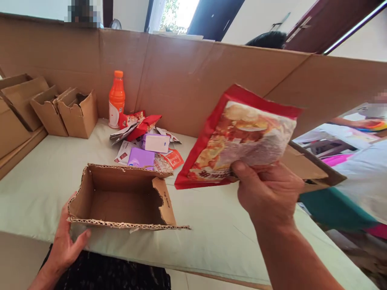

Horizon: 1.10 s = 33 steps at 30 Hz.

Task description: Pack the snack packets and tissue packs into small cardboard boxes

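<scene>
Glossy, red-edged, food-printed packet (242,139)

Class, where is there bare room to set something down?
Pale green cloth is bare between the open brown cardboard box and right hand, and left toward brown cardboard boxes. Crowded: behind the open box, with glossy red packets.

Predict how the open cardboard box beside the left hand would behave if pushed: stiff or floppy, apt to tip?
The cardboard box is probably fairly stiff, having corrugated walls, though its ragged edges might bend. Its low, wide shape looks unlikely to tip; a gentle push would probably slide it along the pale green surface.
</scene>
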{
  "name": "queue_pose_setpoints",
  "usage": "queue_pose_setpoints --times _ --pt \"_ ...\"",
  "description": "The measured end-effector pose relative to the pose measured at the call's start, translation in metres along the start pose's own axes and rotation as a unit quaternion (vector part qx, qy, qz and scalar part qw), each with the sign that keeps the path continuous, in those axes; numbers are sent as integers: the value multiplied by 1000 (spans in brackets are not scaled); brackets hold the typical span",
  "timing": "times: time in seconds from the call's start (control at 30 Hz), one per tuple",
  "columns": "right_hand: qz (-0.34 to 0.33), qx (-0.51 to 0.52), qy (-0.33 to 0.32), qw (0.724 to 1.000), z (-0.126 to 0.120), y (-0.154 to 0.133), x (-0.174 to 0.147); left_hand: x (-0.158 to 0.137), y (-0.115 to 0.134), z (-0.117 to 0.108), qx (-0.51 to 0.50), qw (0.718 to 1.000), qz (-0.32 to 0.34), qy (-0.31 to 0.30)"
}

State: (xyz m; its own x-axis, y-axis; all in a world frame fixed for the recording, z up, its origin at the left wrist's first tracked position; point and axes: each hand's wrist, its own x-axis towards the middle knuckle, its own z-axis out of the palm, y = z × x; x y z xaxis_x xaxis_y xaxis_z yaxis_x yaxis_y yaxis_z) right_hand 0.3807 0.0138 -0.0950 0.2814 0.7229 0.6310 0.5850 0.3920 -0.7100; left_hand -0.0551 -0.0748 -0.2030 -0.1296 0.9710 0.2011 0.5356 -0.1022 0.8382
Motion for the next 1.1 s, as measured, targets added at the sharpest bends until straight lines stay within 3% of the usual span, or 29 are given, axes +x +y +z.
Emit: queue_pose_setpoints --times 0.03,0.1,0.2,0.3,0.4,0.53,0.6,0.7,0.83,1.0,1.1 --pt "-40 -35 45 998 6 -21 -1 2 9 -5 -43 998 31 20" --pt "-129 -51 57 989 21 -59 -4 9 32 -18 -104 987 102 63" --pt "-247 -15 -24 969 44 -99 -5 24 73 -42 -132 965 198 113" --pt "-297 19 -66 952 63 -127 1 40 115 -58 -133 947 264 127" --pt "-310 56 -79 946 76 -152 7 55 147 -58 -173 945 268 77" --pt "-326 94 -152 929 89 -176 8 72 171 -39 -339 924 173 -40" --pt "-323 123 -205 916 93 -180 7 77 175 -30 -412 902 117 -53" --pt "-263 152 -283 910 92 -177 6 81 171 -21 -468 881 61 -20" --pt "-159 131 -374 905 92 -171 3 80 163 -17 -440 896 57 31" --pt "-102 159 -331 925 104 -163 1 79 166 -17 -441 891 93 -47" --pt "-108 189 -342 914 109 -155 0 83 167 -20 -442 889 90 -79"
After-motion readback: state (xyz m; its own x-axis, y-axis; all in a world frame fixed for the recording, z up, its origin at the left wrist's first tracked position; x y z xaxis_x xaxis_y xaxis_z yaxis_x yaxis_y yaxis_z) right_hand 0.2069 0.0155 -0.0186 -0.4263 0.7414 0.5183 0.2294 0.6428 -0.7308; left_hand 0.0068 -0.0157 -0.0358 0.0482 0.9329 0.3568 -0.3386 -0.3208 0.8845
